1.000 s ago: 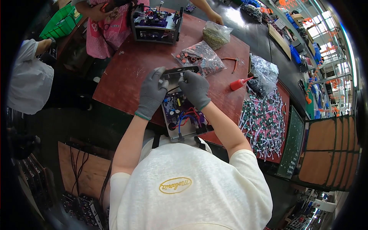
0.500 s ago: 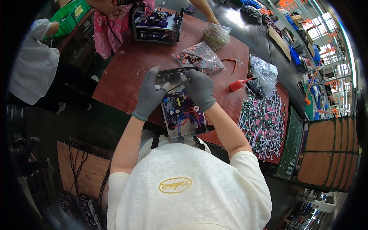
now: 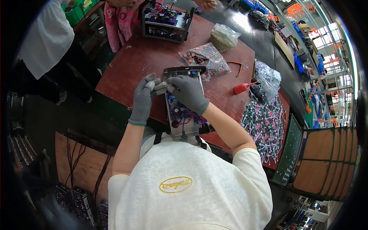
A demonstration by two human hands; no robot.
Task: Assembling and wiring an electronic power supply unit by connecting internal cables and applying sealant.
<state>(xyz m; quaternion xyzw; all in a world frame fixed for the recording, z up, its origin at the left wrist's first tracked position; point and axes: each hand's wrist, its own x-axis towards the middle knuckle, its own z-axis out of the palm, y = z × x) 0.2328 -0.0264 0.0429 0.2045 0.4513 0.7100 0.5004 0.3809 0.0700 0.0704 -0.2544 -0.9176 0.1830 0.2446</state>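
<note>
A metal chassis with a purple circuit board lies at the table's near edge, its dark end panel standing at the far end. Red and blue wires cross the board. Grey gloves cover both hands. My left hand is beside the chassis's left edge, its fingers closed in a pinch. Reaching across the board, my right hand has its fingertips bent together close to the left fingertips. Whatever lies between the fingers is too small and covered to make out. The right hand hides part of the board.
On the red table are a bag of ring-shaped parts, a bag of small pieces, orange-handled pliers and a red bottle. Many wired boards lie right. An assembled unit stands at the back near co-workers.
My left hand has come off the end panel and moved left of the chassis. The right hand has moved left and down across the board to meet it. A co-worker's hand has drawn back.
</note>
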